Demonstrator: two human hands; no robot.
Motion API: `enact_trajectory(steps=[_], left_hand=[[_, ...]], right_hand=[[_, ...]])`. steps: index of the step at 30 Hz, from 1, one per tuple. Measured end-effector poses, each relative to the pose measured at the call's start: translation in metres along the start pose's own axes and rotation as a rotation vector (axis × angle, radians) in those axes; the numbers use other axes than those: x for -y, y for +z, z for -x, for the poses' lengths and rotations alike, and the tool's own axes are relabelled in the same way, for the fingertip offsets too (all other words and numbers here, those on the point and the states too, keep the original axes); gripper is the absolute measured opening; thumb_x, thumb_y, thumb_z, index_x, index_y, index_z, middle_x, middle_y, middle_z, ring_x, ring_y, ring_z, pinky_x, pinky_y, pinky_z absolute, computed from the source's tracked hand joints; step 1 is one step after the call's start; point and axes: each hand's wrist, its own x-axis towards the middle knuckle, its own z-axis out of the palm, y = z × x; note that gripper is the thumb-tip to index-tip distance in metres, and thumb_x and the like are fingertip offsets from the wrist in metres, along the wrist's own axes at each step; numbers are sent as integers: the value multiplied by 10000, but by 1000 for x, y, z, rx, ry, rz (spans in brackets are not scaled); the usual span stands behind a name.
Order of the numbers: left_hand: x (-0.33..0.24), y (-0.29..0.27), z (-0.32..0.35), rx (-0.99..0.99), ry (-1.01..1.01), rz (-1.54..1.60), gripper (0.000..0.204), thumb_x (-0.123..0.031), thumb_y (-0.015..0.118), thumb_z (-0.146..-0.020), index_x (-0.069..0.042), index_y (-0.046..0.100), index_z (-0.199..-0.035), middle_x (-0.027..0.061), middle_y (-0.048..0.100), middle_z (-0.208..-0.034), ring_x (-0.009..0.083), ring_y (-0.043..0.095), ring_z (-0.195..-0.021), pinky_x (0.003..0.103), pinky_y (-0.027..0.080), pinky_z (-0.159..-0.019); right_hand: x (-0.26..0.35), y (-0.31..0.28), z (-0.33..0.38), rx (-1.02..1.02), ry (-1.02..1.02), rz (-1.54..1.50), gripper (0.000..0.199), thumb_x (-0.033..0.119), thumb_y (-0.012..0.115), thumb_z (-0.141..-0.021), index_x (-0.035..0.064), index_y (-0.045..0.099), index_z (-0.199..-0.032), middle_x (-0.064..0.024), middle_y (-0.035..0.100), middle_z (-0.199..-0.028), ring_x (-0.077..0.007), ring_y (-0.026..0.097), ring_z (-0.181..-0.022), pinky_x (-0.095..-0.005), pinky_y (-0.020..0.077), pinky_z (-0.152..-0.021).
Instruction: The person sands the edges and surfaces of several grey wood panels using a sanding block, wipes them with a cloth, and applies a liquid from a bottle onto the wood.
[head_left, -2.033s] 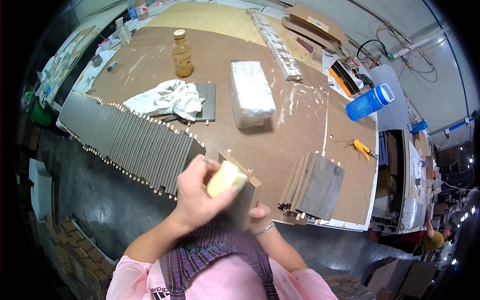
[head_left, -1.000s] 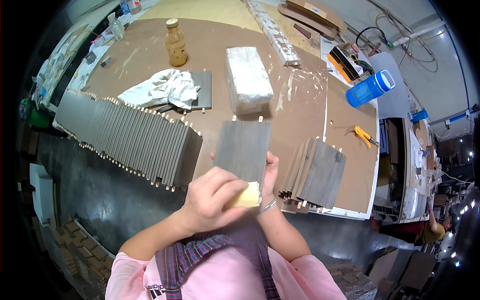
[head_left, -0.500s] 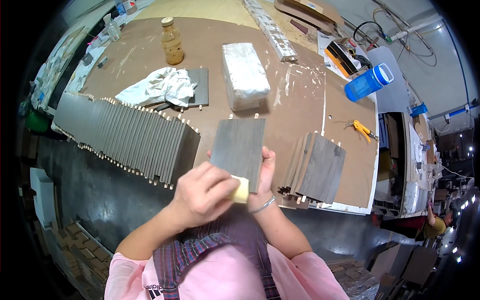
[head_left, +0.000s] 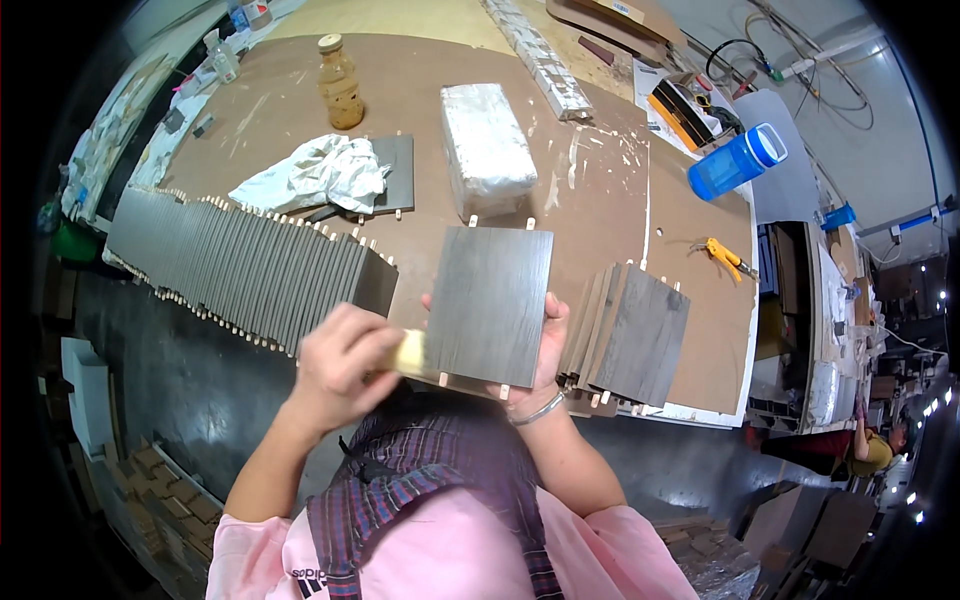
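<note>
My right hand (head_left: pixel 545 365), with a bracelet on the wrist, holds a grey wood-grain panel (head_left: pixel 490 300) from underneath; its fingers curl over the panel's right edge. Small wooden dowels stick out of the panel's far and near edges. My left hand (head_left: pixel 340 370) grips a pale yellow block (head_left: pixel 410 352) and presses it against the panel's near left edge. Both hands are above the near edge of the brown worktable (head_left: pixel 600 190).
A long row of grey panels (head_left: pixel 240 265) stands on edge at the left, and a smaller leaning stack (head_left: pixel 630 335) at the right. Behind lie a white cloth (head_left: pixel 315 175), an amber bottle (head_left: pixel 340 82), a wrapped white block (head_left: pixel 487 145), a blue bottle (head_left: pixel 735 162) and a yellow-handled tool (head_left: pixel 728 256). Another person (head_left: pixel 850 450) is at the far right.
The panel has been turned from edge-on to face-up. My left hand has moved the yellow block along the panel's near edge from the right corner to the left.
</note>
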Motion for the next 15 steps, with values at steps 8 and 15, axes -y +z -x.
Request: enact_trajectory(steps=[8,15], left_hand=[[-23,6,-17,-102,76,132,406,-181,822,-637,-12,664,-970,109,620,-882,280,598,-755,371,503,-672],[-41,16,-45,-40,154,113,357,-189,798,-655,-48,672,-958,87,610,-868,264,604,-735,359,514,-609]], right_hand=[[-16,-3,-4,-80,71,78,748,618,339,-984,7,433,-1405,-209,575,-1303,-362,581,-1191,-501,506,-982],[-33,10,10,-283,20,295,624,617,365,-992,88,562,-1259,-99,644,-1161,-233,648,-1030,-386,539,-902]])
